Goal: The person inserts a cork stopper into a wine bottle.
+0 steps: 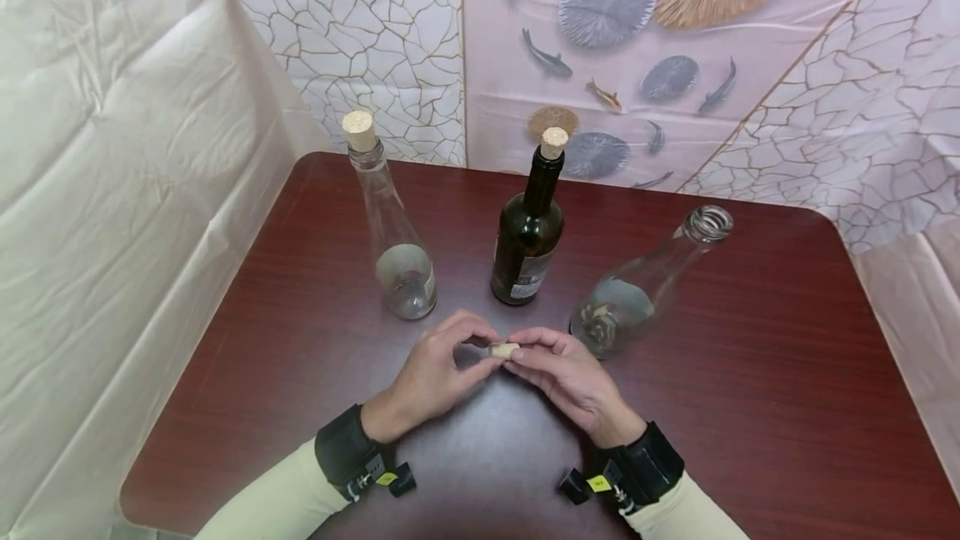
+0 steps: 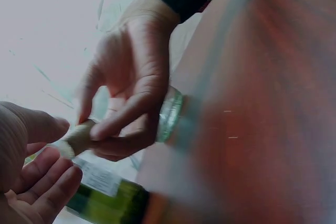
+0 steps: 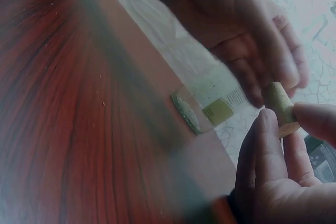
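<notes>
A small tapered cork point(image 1: 504, 351) is between the two hands above the table. My right hand point(image 1: 570, 377) pinches it between thumb and fingers, as the right wrist view shows with the cork point(image 3: 281, 109) tilted in the fingertips. My left hand point(image 1: 435, 369) reaches to the cork's other end, its thumb and fingers spread around that end; in the left wrist view the left fingers point(image 2: 44, 174) are loosely extended right beside the cork point(image 2: 80, 137). Beyond the right hand a clear bottle point(image 1: 622, 307) leans to the right, its mouth uncorked.
A clear bottle point(image 1: 405, 269) topped with a large cork point(image 1: 360, 131) stands at the back left. Behind the hands is a dark green bottle point(image 1: 527, 232) with a cork point(image 1: 553, 142) in its neck. The reddish-brown table point(image 1: 262, 315) meets patterned wall sheeting point(image 1: 375, 40) at the back.
</notes>
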Demonstrator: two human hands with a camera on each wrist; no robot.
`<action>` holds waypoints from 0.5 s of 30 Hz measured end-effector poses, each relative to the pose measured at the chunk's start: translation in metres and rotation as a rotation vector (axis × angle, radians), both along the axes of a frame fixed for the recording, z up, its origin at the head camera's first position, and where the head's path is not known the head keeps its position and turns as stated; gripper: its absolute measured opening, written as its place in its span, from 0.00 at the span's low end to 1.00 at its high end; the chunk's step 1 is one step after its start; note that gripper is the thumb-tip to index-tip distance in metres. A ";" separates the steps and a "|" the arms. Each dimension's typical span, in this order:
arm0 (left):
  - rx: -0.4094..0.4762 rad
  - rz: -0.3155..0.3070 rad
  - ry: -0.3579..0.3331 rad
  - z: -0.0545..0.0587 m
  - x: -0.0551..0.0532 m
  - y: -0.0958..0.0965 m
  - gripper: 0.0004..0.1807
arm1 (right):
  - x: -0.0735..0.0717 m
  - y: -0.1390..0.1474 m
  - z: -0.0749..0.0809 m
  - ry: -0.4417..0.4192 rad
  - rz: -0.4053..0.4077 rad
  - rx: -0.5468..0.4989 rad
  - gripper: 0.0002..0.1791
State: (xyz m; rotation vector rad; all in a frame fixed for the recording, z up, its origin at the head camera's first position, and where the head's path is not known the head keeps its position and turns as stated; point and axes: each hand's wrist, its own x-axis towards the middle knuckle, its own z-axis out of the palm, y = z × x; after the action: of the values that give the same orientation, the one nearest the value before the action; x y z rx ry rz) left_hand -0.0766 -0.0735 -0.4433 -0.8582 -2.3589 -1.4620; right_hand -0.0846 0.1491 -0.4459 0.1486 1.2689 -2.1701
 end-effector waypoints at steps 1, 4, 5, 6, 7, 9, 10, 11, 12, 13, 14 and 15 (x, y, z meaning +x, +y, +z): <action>-0.004 -0.001 0.013 0.003 -0.002 0.001 0.15 | 0.000 0.001 0.000 0.007 -0.002 0.004 0.10; -0.013 -0.012 0.037 0.014 -0.009 0.006 0.15 | 0.002 0.006 -0.002 0.029 0.001 0.027 0.10; -0.014 -0.023 0.041 0.018 -0.011 0.008 0.15 | 0.003 0.008 -0.002 0.036 0.003 0.037 0.10; -0.012 -0.034 0.042 0.022 -0.013 0.011 0.15 | 0.005 0.010 -0.003 0.040 0.005 0.049 0.10; -0.003 -0.050 0.041 0.026 -0.016 0.015 0.16 | 0.006 0.012 -0.004 0.043 0.005 0.060 0.09; 0.026 -0.081 0.032 0.035 -0.020 0.024 0.15 | 0.010 0.016 -0.005 0.045 0.002 0.084 0.09; 0.044 -0.097 0.028 0.040 -0.022 0.029 0.15 | 0.012 0.019 -0.006 0.045 0.001 0.092 0.08; 0.062 -0.111 0.023 0.044 -0.025 0.035 0.15 | 0.013 0.021 -0.007 0.043 -0.003 0.098 0.08; 0.079 -0.122 0.016 0.049 -0.027 0.041 0.15 | 0.015 0.023 -0.007 0.039 -0.006 0.102 0.08; 0.100 -0.133 0.008 0.054 -0.029 0.047 0.15 | 0.017 0.025 -0.008 0.038 -0.007 0.105 0.08; 0.116 -0.142 -0.005 0.059 -0.032 0.053 0.15 | 0.019 0.027 -0.008 0.034 -0.008 0.106 0.08; 0.133 -0.150 -0.020 0.063 -0.034 0.059 0.15 | 0.021 0.029 -0.008 0.029 -0.012 0.106 0.08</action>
State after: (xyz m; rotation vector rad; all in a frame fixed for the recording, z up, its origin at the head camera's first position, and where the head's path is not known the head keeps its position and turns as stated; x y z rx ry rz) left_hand -0.1109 -0.0150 -0.3799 -1.0078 -2.2228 -1.6715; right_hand -0.0634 0.1782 -0.4537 0.1689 1.4033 -2.1224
